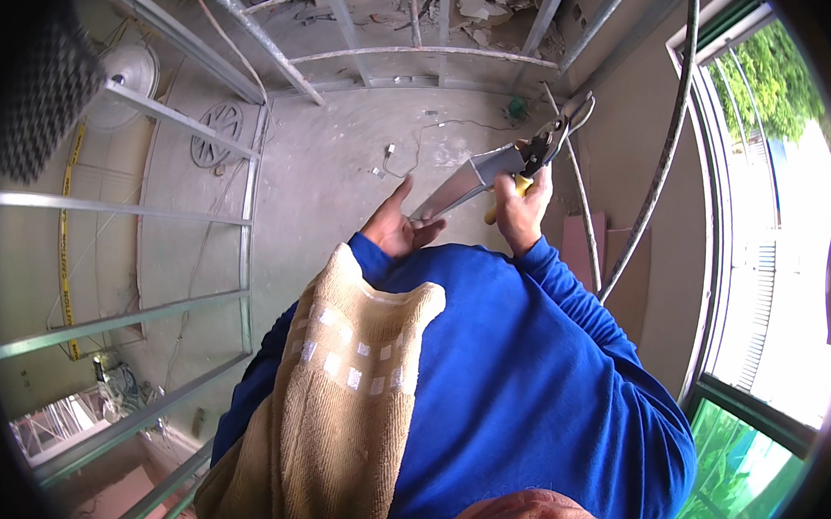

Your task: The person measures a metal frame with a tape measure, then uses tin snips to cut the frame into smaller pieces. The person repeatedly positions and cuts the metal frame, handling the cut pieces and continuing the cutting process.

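Observation:
My right hand (524,209) is closed round the yellow handle of a pair of tin snips (536,155). The dark head of the snips is at the upper end of a grey metal channel (470,180), beside a bright curved piece of metal (580,111). The channel slants down to the left. Close to its lower end is my left hand (396,226), with thumb and fingers apart; whether the fingertips touch the channel I cannot tell. A tan towel (350,377) hangs over the front of my blue top.
Metal stud framing (251,197) stands on the left, with a round fan (222,135) behind it. A thin cable (418,148) lies on the floor (327,154). Bent rods (656,168) rise at the right, near a window (760,228). Rubble (487,7) lies at the far side.

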Demonstrator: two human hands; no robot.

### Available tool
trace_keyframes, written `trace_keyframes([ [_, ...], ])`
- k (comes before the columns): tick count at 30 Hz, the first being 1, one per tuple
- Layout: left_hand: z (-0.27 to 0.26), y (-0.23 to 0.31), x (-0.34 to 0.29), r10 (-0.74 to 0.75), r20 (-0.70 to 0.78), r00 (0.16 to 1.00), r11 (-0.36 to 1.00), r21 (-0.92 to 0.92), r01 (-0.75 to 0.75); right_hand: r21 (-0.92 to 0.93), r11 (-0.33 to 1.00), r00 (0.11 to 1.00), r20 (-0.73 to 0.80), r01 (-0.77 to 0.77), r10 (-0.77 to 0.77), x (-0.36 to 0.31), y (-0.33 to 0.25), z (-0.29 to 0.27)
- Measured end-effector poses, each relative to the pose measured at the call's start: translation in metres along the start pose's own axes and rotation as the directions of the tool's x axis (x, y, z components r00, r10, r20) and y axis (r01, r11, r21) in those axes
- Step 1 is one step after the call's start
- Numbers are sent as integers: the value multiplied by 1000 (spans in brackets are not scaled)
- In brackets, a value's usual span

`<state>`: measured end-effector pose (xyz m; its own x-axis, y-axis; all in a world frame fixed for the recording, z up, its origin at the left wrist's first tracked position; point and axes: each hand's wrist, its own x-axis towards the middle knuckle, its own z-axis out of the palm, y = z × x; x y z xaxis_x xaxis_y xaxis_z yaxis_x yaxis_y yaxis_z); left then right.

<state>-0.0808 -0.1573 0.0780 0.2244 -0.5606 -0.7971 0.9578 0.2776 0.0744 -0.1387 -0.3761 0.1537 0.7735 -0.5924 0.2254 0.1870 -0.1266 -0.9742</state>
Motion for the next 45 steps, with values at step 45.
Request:
trace_keyframes([
  [45,81,116,-42,682,641,352,308,185,-933,186,606,585,576,-774,571,-66,68,-120],
])
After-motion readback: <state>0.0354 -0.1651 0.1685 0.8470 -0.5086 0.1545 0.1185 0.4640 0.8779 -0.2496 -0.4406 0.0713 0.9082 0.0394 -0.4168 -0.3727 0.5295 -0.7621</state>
